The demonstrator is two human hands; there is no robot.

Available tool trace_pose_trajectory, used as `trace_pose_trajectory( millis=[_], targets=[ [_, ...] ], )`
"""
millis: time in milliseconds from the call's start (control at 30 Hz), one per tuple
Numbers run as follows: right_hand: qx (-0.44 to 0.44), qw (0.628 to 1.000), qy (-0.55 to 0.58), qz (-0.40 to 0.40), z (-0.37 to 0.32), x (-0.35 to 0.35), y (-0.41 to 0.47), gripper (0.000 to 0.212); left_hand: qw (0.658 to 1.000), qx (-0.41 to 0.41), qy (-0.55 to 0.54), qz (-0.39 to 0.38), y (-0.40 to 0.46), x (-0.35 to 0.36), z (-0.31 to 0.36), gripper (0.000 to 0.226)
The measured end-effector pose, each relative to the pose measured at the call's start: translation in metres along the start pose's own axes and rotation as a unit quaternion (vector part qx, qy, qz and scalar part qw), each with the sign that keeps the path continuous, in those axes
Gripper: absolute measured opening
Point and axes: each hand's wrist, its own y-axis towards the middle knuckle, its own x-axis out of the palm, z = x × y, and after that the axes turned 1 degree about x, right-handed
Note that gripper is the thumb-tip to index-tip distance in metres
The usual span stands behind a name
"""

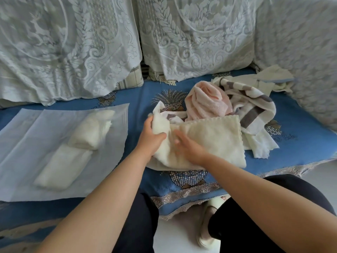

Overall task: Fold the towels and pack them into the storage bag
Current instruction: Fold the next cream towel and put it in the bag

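Two folded cream towels (73, 148) already lie inside the translucent storage bag (27, 143), which is spread flat on the left of the blue sofa cover (295, 148); one roll sits nearer the bag's middle, the other closer to the front edge, their ends touching. In the middle of the seat, a cream towel (209, 141) with a scalloped hem lies partly doubled over. The left hand (151, 137) grips its bunched left end, thumb curled over the cloth. The right hand (189, 147) rests on top with fingers spread and fairly straight, pressing the fabric down; it is motion-blurred. Just behind this towel sit a crumpled pink towel (209, 103) and a white towel with grey-brown stripes (255, 106), heaped together and touching. Farther right lies a pale cream cloth (273, 75) against the sofa arm. The seat cover is blue, patterned with woven baskets and edged in lace. White lace drapes (73, 42) cover the back cushions. Dark trouser legs (255, 225) and a pale slipper (206, 230) show below, over a light floor.
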Motion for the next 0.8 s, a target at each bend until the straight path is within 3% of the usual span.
trace_pose_trajectory(
  millis=[100,167,233,333,400,467,533,600,700,733,800],
  targets=[
    [0.088,0.938,0.330,0.061,0.001,-0.024,-0.004,0.043,0.994,0.077,-0.013,-0.079,-0.021,0.030,0.010,0.080],
    [0.108,0.924,0.365,0.046,0.002,-0.038,-0.010,0.060,0.981,0.104,0.028,-0.160,-0.031,0.049,0.011,0.090],
    [0.119,0.937,0.325,0.049,0.003,-0.048,-0.016,0.073,0.958,0.136,0.111,-0.227,-0.040,0.067,0.009,0.094],
    [0.140,0.968,0.169,0.125,0.008,-0.056,-0.013,0.044,0.947,0.122,0.153,-0.255,-0.046,0.084,0.001,0.098],
    [0.120,0.975,0.029,0.187,0.008,-0.055,-0.009,0.040,0.955,0.070,0.158,-0.239,-0.042,0.082,-0.002,0.097],
    [0.067,0.963,0.021,0.259,-0.003,-0.049,-0.013,0.052,0.960,0.060,0.162,-0.220,-0.037,0.078,-0.003,0.094],
    [0.017,0.948,0.035,0.315,-0.010,-0.043,-0.019,0.051,0.959,0.087,0.188,-0.194,-0.034,0.075,-0.001,0.088],
    [0.015,0.957,-0.029,0.289,-0.012,-0.036,-0.027,0.047,0.967,0.121,0.183,-0.131,-0.031,0.074,0.001,0.079],
    [0.089,0.963,-0.189,0.171,-0.002,-0.035,-0.033,0.064,0.959,0.194,0.206,0.000,-0.019,0.069,0.000,0.065],
    [0.113,0.958,-0.222,0.145,0.003,-0.036,-0.033,0.069,0.956,0.181,0.229,0.024,-0.016,0.067,-0.001,0.065],
    [0.136,0.951,-0.236,0.144,0.010,-0.039,-0.030,0.071,0.973,0.065,0.220,-0.009,-0.010,0.065,-0.004,0.075]
  ],
)
